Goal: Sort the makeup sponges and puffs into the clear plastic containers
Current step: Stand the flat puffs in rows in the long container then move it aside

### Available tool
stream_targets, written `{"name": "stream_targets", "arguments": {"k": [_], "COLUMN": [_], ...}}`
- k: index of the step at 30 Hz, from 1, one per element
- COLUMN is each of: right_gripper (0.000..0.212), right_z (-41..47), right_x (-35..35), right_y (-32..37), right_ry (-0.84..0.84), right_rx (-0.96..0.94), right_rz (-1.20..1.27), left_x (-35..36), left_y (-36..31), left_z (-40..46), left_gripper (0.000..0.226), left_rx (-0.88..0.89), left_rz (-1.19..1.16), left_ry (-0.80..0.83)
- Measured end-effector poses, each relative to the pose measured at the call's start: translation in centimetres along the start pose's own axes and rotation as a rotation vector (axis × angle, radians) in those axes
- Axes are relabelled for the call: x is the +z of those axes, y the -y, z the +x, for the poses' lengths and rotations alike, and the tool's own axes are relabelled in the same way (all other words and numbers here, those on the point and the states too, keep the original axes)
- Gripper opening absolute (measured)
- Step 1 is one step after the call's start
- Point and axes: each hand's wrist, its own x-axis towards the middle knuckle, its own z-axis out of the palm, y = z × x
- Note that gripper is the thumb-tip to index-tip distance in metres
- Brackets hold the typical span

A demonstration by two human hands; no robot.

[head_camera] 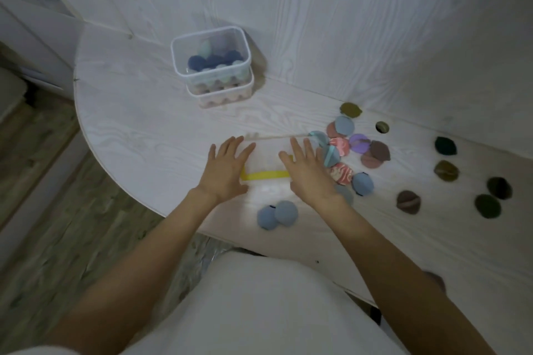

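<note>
A clear plastic container (pixel 266 157) with a yellow strip (pixel 265 175) lies on the white table in front of me. My left hand (pixel 227 170) rests flat on its left end and my right hand (pixel 308 173) on its right end, fingers spread. Just right of it is a pile of round puffs (pixel 340 150) in blue, pink, purple and brown. Two blue puffs (pixel 277 215) lie near the table's front edge. At the back stand two stacked clear containers (pixel 212 66) holding dark blue, teal and pale sponges.
Several dark green, olive and brown puffs (pixel 445 145) are scattered over the right of the table (pixel 129 124). A white wood-grain wall stands close behind. The table's rounded left edge drops to a wooden floor (pixel 43 181).
</note>
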Motion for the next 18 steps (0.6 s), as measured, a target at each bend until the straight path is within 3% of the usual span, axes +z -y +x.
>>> {"name": "stream_targets", "arguments": {"k": [5,8,11,14,18], "right_gripper": [0.073,0.068,0.064,0.051,0.066], "right_z": [-0.5,-0.4,1.2,3.8,6.1], "right_x": [0.0,-0.4,-1.8,-2.8,-3.4], "right_y": [-0.5,-2.2,-3.2,-2.9,-2.4], "right_ry": [0.012,0.046,0.023,-0.018,0.291], "right_rx": [-0.053,-0.097,-0.029,0.047,0.051], "right_rz": [0.039,0.238,0.434,0.361,0.309], "left_x": [0.0,-0.3,-1.2,-2.2,-3.2], "left_y": [-1.6,-1.0,0.0,0.1,0.1], "left_z": [0.6,0.9,1.5,2.4,3.4], "left_gripper": [0.101,0.107,0.114,0.117,0.122], "left_rx": [-0.069,-0.007,0.037,0.001,-0.041], "left_rz": [0.001,-0.011,-0.097,-0.155,-0.139], "left_ry": [0.008,0.059,0.135,0.239,0.395]}}
